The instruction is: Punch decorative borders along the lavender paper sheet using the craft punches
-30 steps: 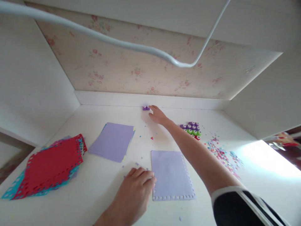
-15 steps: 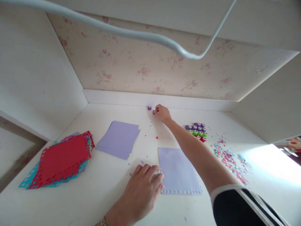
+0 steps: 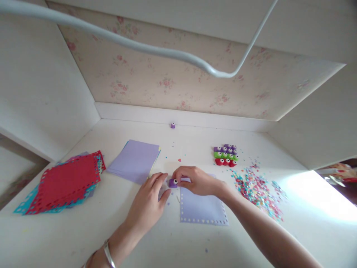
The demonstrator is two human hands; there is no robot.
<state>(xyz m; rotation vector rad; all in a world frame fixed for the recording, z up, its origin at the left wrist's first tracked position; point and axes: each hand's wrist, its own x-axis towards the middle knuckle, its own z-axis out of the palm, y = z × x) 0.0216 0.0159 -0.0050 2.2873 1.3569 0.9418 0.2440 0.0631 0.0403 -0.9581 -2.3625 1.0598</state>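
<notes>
My right hand (image 3: 198, 181) pinches a small purple craft hole punch (image 3: 172, 183) with a white round button, over the upper left corner of a lavender sheet (image 3: 205, 207). Punched holes run along that sheet's left and bottom edges. Just left of the punch, my left hand (image 3: 146, 204) is open, its thumb and fingers apart around the punch's near side; I cannot tell whether it touches. Another purple punch (image 3: 173, 126) stands alone at the back by the wall.
Several purple, green and red punches (image 3: 226, 155) stand grouped at the right, beside a heap of paper confetti (image 3: 258, 190). Lavender sheets (image 3: 135, 160) are stacked left of centre. Red and blue punched sheets (image 3: 65, 182) lie far left. A white cable (image 3: 167, 53) hangs across the top.
My right hand has brought one purple punch from the back wall to the lavender sheet. My left hand has let go of the sheet's left edge and moved up and left.
</notes>
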